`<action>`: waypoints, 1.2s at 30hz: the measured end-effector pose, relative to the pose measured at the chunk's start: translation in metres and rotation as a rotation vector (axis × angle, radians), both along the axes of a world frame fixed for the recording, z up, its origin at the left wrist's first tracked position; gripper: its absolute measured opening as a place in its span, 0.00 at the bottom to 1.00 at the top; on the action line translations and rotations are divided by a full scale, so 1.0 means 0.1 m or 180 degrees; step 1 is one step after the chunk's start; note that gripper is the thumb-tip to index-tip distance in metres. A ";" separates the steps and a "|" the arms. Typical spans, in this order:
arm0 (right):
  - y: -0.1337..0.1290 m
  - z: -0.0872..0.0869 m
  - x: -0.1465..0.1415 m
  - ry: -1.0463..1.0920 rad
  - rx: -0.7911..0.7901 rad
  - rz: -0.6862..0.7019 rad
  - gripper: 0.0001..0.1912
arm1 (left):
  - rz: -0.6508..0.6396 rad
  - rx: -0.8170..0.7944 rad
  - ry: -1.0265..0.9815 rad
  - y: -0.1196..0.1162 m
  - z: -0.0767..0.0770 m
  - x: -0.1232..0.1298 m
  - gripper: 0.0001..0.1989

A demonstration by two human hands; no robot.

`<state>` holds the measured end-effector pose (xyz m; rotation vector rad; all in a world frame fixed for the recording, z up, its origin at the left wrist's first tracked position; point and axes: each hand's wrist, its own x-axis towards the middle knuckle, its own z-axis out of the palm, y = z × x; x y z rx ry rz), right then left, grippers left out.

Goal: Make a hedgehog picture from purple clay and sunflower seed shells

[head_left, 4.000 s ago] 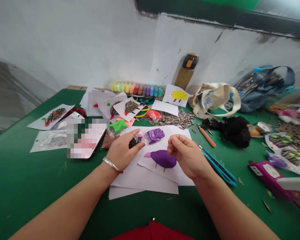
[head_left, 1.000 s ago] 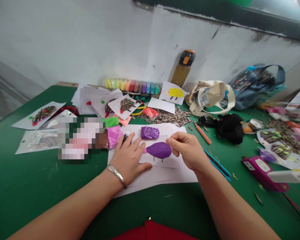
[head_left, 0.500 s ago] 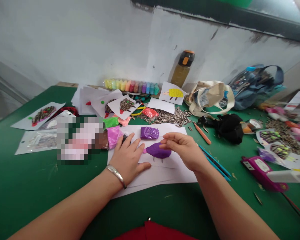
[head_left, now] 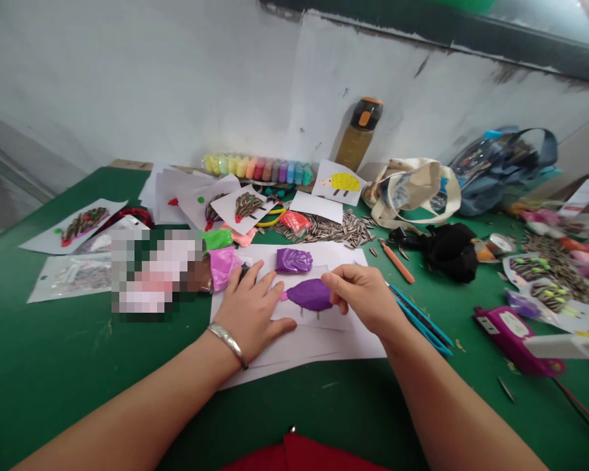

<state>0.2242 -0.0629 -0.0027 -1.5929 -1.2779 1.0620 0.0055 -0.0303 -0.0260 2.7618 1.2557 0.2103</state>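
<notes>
My left hand (head_left: pixel 252 301) lies with its fingers spread on white paper (head_left: pixel 285 340), a silver bangle on the wrist. Its fingertips are close to the pink snout end of a flat purple clay animal shape (head_left: pixel 307 294) on a small white card. Two short legs show under that shape. My right hand (head_left: pixel 360 294) is closed, thumb and forefinger brought together over the shape's right end; what they hold, if anything, is hidden. Just behind the shape sits a purple clay packet (head_left: pixel 294 260). Left of it lie a pink packet (head_left: pixel 224 267) and a green packet (head_left: pixel 218 240).
Sunflower seeds (head_left: pixel 341 229) are heaped behind the paper. An orange-handled tool (head_left: pixel 397 261), blue tweezers (head_left: pixel 422 320) and a black pouch (head_left: pixel 451 252) lie rightward. A magenta glue gun (head_left: pixel 515 337) rests farther right. A bottle (head_left: pixel 360 134) and clay row (head_left: pixel 258 170) stand by the wall.
My right hand has turned and curled its fingers, its fingertips shifting slightly right along the purple shape. My left hand has stayed in place.
</notes>
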 end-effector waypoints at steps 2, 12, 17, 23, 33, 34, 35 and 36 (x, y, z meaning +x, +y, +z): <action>0.00 -0.02 -0.01 0.0209 -0.0042 0.0091 0.12 | -0.0005 0.0001 0.0027 0.00 0.00 0.00 0.30; -0.02 -0.08 -0.03 0.0470 -0.0118 0.0254 0.07 | -0.0003 0.0009 -0.0005 0.00 -0.01 0.00 0.30; -0.02 0.01 -0.04 -0.0170 0.0091 0.0293 0.11 | 0.0004 -0.0029 -0.0020 0.00 -0.01 0.00 0.31; -0.02 -0.09 -0.09 -0.0561 0.0410 0.0507 0.06 | 0.0013 -0.0069 -0.0011 -0.01 0.00 0.01 0.31; 0.01 -0.21 -0.42 -0.1750 0.1160 0.0819 0.10 | -0.0014 -0.0115 -0.0137 0.00 -0.03 0.01 0.30; 0.02 -0.23 -0.43 -0.1816 0.1269 0.0781 0.10 | -0.0020 -0.0112 -0.0150 0.00 -0.04 0.01 0.30; 0.03 -0.24 -0.43 -0.1866 0.1366 0.0735 0.10 | -0.0027 -0.0114 -0.0160 0.00 -0.04 0.00 0.31; 0.03 -0.26 -0.44 -0.1902 0.1436 0.0701 0.10 | -0.0033 -0.0116 -0.0167 0.00 -0.05 0.00 0.31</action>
